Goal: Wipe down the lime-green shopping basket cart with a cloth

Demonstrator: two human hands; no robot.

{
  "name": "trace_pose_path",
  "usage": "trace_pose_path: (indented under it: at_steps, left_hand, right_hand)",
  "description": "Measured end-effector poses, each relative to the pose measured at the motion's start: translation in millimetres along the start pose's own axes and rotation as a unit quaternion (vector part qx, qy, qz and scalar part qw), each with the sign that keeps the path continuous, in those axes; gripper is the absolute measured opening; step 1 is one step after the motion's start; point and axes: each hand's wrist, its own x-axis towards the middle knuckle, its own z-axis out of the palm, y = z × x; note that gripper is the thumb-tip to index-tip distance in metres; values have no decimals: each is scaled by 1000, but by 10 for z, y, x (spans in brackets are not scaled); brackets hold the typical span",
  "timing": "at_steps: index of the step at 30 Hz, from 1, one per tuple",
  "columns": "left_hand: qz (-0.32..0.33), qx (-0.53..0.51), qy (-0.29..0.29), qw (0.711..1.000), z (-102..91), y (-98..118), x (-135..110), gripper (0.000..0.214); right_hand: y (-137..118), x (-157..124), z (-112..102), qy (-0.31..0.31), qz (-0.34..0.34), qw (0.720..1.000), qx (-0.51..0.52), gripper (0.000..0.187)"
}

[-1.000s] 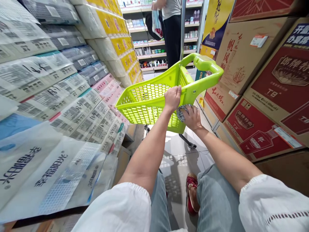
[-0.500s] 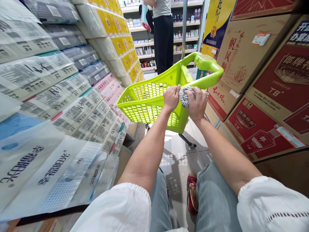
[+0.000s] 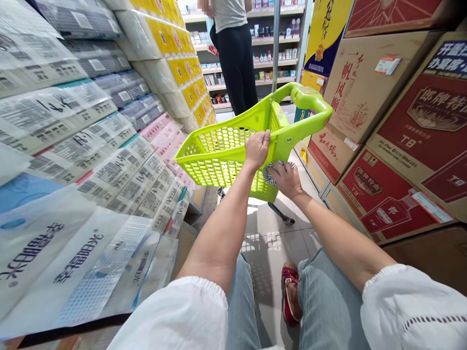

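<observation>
A bright green plastic shopping cart (image 3: 219, 158) with perforated basket sides stands in front of me, its looped handle to the upper right. My left hand (image 3: 257, 148) is closed over the near top rim of the basket. Bunched under my right hand (image 3: 287, 179) is a grey-and-white striped cloth (image 3: 270, 173), pressed against the outside of the basket below the rim. The fingers of that hand curl over the cloth and hide part of it.
Stacked tissue packs (image 3: 83, 138) line my left side. Liquor cartons (image 3: 397, 116) are piled on the right. Beyond the cart, a person in dark trousers (image 3: 238, 63) stands by shelves of small goods (image 3: 266, 63). A metal pole (image 3: 276, 43) rises behind the cart.
My right hand and the cloth have moved down from the rim onto the basket's side. My left hand keeps its hold on the rim. The person beyond has shifted slightly left.
</observation>
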Motion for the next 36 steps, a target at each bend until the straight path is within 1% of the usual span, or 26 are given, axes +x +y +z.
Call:
trace_pose_path:
  at_steps: [3,5,6,8,10,12,14,16,17,18,20,23,24,26,28,30,32,34,36]
  left_hand:
    - [-1,5,-1,1000,6,14,-9,48]
    - [-1,5,-1,1000,9,25,-15,49]
    - [0,4,0,1000,10,29,-17,49]
    - [1,3,4,1000,12,32,-16,49]
    - [-1,-1,3,1000,13,27,-8,49]
    - [-6,-9,-2,1000,9,16,3,48]
    - [-8,-16,-8,1000,3,3,13,47]
    - [-9,-18,-9,1000,-6,-8,17,47]
    - [-9,-16,-8,1000,-11,-10,17,47]
    - [-9,-15,-7,1000,-17,-11,16,47]
    - [-8,-15,-7,1000,-32,-5,10,46]
    - [-2,-25,-11,1000,-54,21,-5,45]
    - [1,-26,-13,1000,-57,33,-10,44]
    - [4,-20,-13,1000,-53,56,-20,40]
    - [1,-7,-9,1000,-36,78,-30,33]
    - [0,2,-1,1000,-14,98,-39,29]
    - [4,0,3,1000,4,117,-48,28]
    - [7,-8,7,1000,10,139,-58,32]
    - [9,-20,11,1000,1,165,-68,38]
  right_hand:
    - [19,275,-202,86,90,992,0,33]
    - [21,391,-271,119,128,985,1,34]
    - [18,412,-274,123,136,983,4,34]
    - [4,373,-218,117,136,984,10,34]
    - [-16,252,-110,96,125,987,13,34]
    - [-34,97,5,61,93,994,16,33]
    - [-38,-40,88,16,45,999,25,33]
    - [-22,-115,109,-15,6,999,29,33]
    - [-6,-120,92,-19,-4,999,28,33]
    - [14,-101,55,-15,-7,1000,26,33]
    - [59,6,-78,25,12,999,25,32]
    - [88,288,-382,128,90,987,37,36]
    - [76,391,-490,151,116,981,36,38]
    - [18,572,-674,152,144,977,27,41]
    - [-62,691,-785,134,150,980,9,41]
    - [-118,741,-821,119,149,982,-12,40]
    - [-115,739,-817,114,141,983,-26,39]
    - [-46,713,-820,118,133,984,-32,38]
    - [71,686,-857,135,139,980,-36,37]
